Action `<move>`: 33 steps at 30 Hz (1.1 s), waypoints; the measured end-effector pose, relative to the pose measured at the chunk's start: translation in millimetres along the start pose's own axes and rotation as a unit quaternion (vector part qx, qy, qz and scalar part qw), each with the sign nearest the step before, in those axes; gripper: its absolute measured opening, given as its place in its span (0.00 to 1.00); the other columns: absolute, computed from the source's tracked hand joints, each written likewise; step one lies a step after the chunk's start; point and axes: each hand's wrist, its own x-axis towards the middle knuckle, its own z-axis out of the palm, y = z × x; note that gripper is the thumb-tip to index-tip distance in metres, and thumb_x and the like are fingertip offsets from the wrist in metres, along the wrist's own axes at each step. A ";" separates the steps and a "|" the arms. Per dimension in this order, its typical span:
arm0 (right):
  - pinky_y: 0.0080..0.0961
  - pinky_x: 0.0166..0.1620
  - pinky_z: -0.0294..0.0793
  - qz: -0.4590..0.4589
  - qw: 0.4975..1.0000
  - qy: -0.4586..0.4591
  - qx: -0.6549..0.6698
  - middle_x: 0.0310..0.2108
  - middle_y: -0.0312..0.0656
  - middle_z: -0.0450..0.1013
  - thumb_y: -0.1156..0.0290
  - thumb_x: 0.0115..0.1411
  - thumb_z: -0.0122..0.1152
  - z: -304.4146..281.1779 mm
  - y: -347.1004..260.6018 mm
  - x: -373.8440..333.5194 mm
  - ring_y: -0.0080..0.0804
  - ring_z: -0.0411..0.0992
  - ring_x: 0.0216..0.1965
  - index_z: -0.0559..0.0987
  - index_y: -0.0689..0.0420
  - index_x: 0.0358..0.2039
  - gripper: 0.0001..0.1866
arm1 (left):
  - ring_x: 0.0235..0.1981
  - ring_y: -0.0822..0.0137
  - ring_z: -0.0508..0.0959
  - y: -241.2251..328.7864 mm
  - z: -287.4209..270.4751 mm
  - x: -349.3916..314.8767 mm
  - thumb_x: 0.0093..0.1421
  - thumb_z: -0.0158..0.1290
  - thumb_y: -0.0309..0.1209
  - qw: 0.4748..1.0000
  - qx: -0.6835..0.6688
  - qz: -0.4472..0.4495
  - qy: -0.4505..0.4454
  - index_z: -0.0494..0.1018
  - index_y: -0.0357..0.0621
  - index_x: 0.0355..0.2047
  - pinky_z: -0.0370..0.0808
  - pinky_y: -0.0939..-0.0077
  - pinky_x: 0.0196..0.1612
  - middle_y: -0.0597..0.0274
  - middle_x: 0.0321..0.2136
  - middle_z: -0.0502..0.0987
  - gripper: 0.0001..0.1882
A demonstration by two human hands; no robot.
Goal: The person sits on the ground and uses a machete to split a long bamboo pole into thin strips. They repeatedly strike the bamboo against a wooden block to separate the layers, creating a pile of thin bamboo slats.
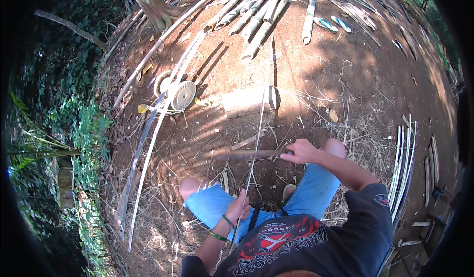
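My left hand (pixel 238 209) is closed around a long, thin bamboo strip (pixel 250 176), low over my lap. The strip slants away from me, past a short pale log (pixel 243 103), toward the bamboo pile. In my right hand (pixel 302 152), the fingers are wrapped around the handle of a long-bladed knife (pixel 237 155). Its blade points left and crosses the strip above my knees; motion blurs it, so I cannot tell whether it touches the strip. A small flat piece of bamboo (pixel 248 140) lies on the soil just beyond the blade.
Cut bamboo poles (pixel 256 25) are heaped at the back, with flip-flops (pixel 333 24) to their right. On the left, long strips (pixel 149 146) lean over a round slotted stand (pixel 183 95). More split strips (pixel 402 166) lie right. Shavings litter the soil; a tree trunk (pixel 151 2) stands back left.
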 end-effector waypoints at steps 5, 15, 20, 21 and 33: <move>0.49 0.40 0.78 0.137 0.988 0.052 0.045 0.20 0.54 0.76 0.35 0.64 0.47 -9.5 23.9 18.1 0.56 0.79 0.30 0.83 0.61 0.28 0.37 | 0.07 0.77 0.54 5.8 -3.8 -3.2 0.68 0.35 0.66 0.999 -0.033 0.006 -0.023 0.57 0.55 0.20 0.51 0.81 0.11 0.74 0.09 0.54 0.31; 0.45 0.39 0.79 0.212 0.974 0.080 -0.009 0.22 0.53 0.77 0.33 0.63 0.45 -38.7 81.9 28.9 0.51 0.79 0.29 0.83 0.61 0.28 0.39 | 0.07 0.77 0.53 5.7 2.0 -5.5 0.68 0.35 0.65 1.000 -0.005 0.006 -0.025 0.57 0.55 0.21 0.50 0.82 0.11 0.74 0.09 0.54 0.31; 0.47 0.35 0.78 -0.112 0.988 -0.068 -0.085 0.18 0.53 0.74 0.34 0.63 0.48 -12.9 2.4 -1.1 0.53 0.77 0.26 0.82 0.55 0.25 0.34 | 0.07 0.77 0.53 -1.4 -0.9 -9.8 0.69 0.33 0.65 0.999 -0.030 -0.002 -0.030 0.57 0.55 0.22 0.51 0.83 0.11 0.74 0.09 0.55 0.31; 0.48 0.35 0.77 -0.120 0.987 -0.062 -0.092 0.18 0.54 0.74 0.34 0.63 0.48 -15.8 19.4 5.2 0.54 0.77 0.26 0.81 0.55 0.24 0.34 | 0.07 0.77 0.53 -4.4 -2.1 -10.3 0.69 0.33 0.65 0.999 -0.030 0.004 -0.029 0.57 0.55 0.22 0.51 0.83 0.11 0.74 0.09 0.55 0.31; 0.46 0.37 0.78 -0.120 0.980 -0.058 -0.150 0.20 0.54 0.76 0.33 0.62 0.48 -41.1 41.9 25.3 0.52 0.79 0.28 0.82 0.61 0.29 0.38 | 0.08 0.77 0.53 -23.0 -6.4 -30.3 0.69 0.33 0.65 1.000 -0.021 -0.003 -0.003 0.57 0.55 0.21 0.50 0.81 0.12 0.74 0.09 0.54 0.31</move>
